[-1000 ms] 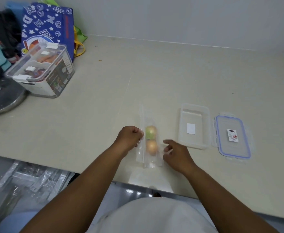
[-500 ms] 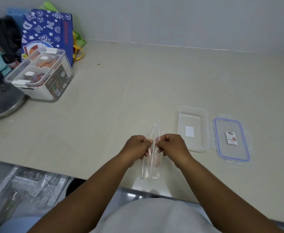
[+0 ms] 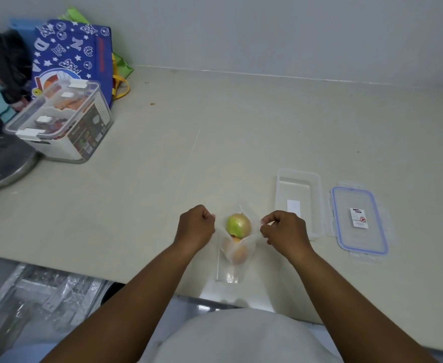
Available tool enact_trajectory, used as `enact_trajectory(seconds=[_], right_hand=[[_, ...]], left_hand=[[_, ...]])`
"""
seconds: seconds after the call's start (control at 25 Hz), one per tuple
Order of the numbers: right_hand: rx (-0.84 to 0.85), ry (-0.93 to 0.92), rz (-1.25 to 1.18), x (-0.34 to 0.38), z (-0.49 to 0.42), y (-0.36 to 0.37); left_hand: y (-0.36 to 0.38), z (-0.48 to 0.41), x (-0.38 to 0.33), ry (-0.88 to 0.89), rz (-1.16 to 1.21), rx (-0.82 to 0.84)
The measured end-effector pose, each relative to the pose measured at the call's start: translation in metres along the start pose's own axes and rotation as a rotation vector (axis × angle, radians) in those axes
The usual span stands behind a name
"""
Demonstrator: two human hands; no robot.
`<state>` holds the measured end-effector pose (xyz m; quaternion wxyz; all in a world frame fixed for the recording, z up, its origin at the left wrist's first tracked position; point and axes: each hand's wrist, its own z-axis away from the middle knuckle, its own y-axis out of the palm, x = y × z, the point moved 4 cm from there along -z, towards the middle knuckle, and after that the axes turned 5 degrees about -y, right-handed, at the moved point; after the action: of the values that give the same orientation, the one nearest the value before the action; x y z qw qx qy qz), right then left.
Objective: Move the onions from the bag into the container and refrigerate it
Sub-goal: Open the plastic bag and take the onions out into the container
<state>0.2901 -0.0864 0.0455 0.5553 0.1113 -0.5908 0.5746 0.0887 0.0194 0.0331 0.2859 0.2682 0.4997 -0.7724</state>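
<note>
A clear plastic bag (image 3: pixel 228 271) lies near the counter's front edge with its mouth pulled wide. Inside sit a greenish onion (image 3: pixel 238 225) at the mouth and an orange-brown onion (image 3: pixel 237 254) deeper in. My left hand (image 3: pixel 195 227) pinches the bag's left lip and my right hand (image 3: pixel 284 229) pinches the right lip. Just right of my right hand stands an empty clear rectangular container (image 3: pixel 297 188). Its blue-rimmed lid (image 3: pixel 359 221) lies flat beside it on the right.
A lidded clear storage box (image 3: pixel 60 121) with food stands at the back left, in front of a blue patterned tote bag (image 3: pixel 71 53). A round metal lid (image 3: pixel 3 163) lies at the far left edge. Plastic-wrapped items (image 3: pixel 44 289) lie below the counter edge.
My hands were together on the closed bag top half a second ago. They have moved apart, spreading the mouth, and the greenish onion now shows in the opening.
</note>
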Motion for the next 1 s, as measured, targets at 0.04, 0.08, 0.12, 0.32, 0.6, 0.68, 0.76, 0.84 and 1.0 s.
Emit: enact_trajectory(seconds=[0.04,0.08,0.12,0.32,0.6,0.68,0.76,0.84,1.0], right_hand=[[-0.02,0.013,0.011,-0.005,0.0,-0.007],[-0.04,0.024,0.015,-0.01,-0.001,-0.014],[-0.056,0.029,0.014,-0.013,-0.001,-0.021],[-0.03,-0.068,0.074,-0.01,0.003,-0.023],[0.069,-0.865,0.508,0.057,0.01,0.017],[0.243,-0.745,0.669,0.055,-0.006,0.039],[0.327,-0.661,0.805,0.049,-0.019,0.054],[0.342,-0.636,0.851,0.045,-0.026,0.061],[0.348,-0.626,0.88,0.034,-0.035,0.073]], left_hand=[[-0.007,-0.003,0.004,-0.017,0.02,-0.026],[-0.014,-0.007,0.007,-0.036,0.046,-0.052],[-0.021,-0.009,0.01,-0.054,0.074,-0.071],[-0.021,0.001,0.004,-0.009,0.121,-0.003],[-0.011,0.016,-0.009,0.039,0.105,0.04],[-0.012,0.017,-0.008,0.032,0.1,0.038],[-0.012,0.018,-0.006,0.024,0.107,0.04],[-0.013,0.018,-0.004,0.015,0.114,0.041],[-0.013,0.019,-0.001,0.009,0.12,0.04]])
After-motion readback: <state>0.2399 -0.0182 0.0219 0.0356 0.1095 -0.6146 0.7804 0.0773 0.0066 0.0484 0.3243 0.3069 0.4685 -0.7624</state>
